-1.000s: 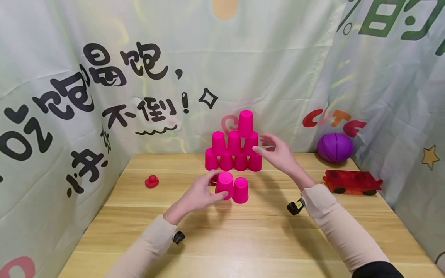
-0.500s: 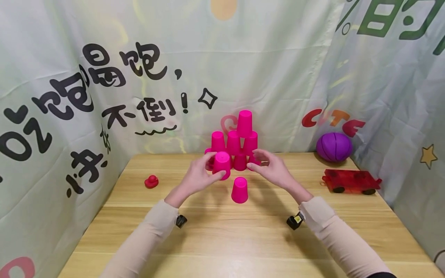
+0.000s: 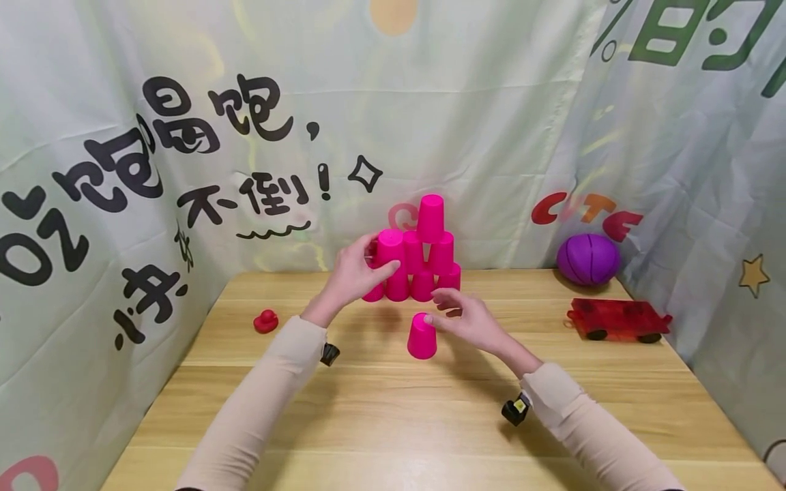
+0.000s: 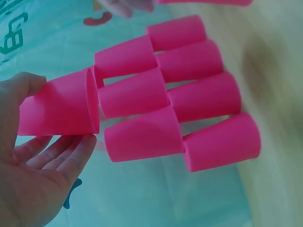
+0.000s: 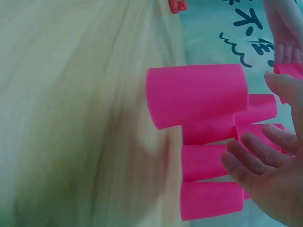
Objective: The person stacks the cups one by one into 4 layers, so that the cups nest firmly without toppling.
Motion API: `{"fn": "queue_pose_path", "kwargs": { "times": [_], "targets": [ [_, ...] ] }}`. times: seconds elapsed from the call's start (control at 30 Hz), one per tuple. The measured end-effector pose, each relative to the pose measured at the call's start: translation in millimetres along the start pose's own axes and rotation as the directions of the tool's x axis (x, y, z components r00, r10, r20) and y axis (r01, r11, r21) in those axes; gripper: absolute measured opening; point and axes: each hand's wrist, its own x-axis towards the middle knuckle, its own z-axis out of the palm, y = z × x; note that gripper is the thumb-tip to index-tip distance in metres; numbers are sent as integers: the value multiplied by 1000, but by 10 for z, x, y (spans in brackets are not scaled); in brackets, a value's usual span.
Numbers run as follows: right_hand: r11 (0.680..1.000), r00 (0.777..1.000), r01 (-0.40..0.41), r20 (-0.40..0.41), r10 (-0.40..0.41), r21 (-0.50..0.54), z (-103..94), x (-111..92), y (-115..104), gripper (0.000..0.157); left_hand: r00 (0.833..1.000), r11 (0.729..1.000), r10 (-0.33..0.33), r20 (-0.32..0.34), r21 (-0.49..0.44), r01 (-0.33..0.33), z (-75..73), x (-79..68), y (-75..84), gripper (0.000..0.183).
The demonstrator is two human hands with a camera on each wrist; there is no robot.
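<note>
My left hand (image 3: 356, 273) grips an upside-down pink plastic cup (image 3: 389, 247), held up in front of the left part of a cup pyramid. In the left wrist view the gripped cup (image 4: 57, 106) is level with the pyramid's upper part, its rim apart from the second-row cups (image 4: 135, 92). The pyramid has a bottom row (image 3: 421, 285), three cups above it and one top cup (image 3: 431, 218) toward the right. My right hand (image 3: 469, 320) is beside a lone pink cup (image 3: 421, 339) standing on the table. Its fingers are spread and apart from that cup (image 5: 199, 94) in the right wrist view.
A small red rubber duck (image 3: 266, 321) sits on the wooden table (image 3: 393, 423) at the left. A purple ball (image 3: 588, 262) and a red translucent toy car (image 3: 619, 320) lie at the right. Printed curtains (image 3: 479, 136) hang close behind the pyramid.
My left hand has lifted its cup from beside the lone cup up to the pyramid's second-row height. My right hand has come down from the pyramid's right side toward the lone cup.
</note>
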Motion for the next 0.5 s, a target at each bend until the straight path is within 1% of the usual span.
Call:
{"fn": "queue_pose_path", "kwargs": {
  "times": [0.23,0.5],
  "targets": [
    [999,999,-30,23,30,-16,110,-37,20,62,999,999,-40,-8,-3,40,-18,208,80,60],
    [1000,999,-14,36,14,-15,193,-74,41,61,996,998,-68,-56,-3,68,-8,412,76,56]
  ]
}}
